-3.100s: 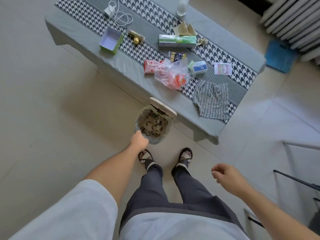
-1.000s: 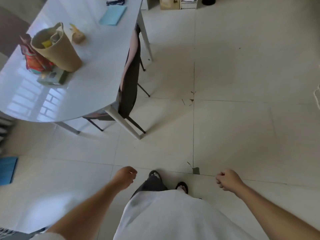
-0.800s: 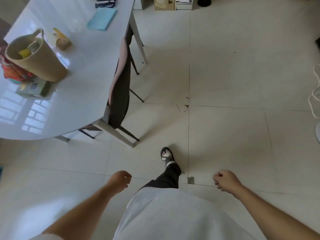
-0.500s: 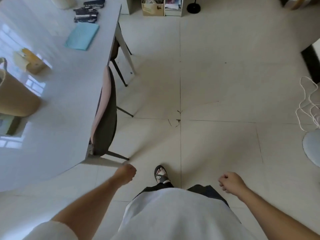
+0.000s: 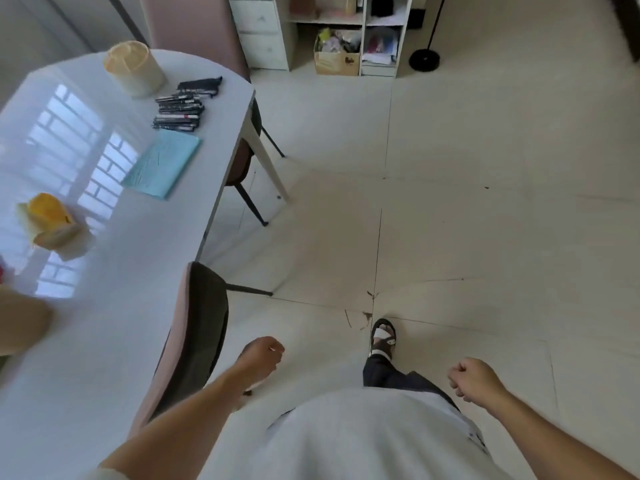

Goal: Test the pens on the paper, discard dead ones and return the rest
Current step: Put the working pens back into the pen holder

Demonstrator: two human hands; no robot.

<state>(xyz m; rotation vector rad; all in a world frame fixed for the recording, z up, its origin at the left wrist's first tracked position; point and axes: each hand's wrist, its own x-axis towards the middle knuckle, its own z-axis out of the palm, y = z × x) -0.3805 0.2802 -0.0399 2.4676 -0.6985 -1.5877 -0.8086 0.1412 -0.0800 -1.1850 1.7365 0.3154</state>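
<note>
Pens [image 5: 180, 110] on white table [image 5: 114, 271], at 10 o'clock, well apart from both hands.
Left hand [image 5: 261, 355] and right hand [image 5: 472, 377] loosely curled, holding nothing.

Home rm, table [image 5: 104, 341], chair [image 5: 197, 341], shelves [image 5: 360, 32]

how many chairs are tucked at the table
2: one chair at the table's near edge beside the left hand, one chair further along by the pens; others may be hidden.

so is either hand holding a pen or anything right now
Nothing is held. The left hand and the right hand both hang with loosely curled fingers and no object in them. The pens lie on the white table, untouched.
</note>
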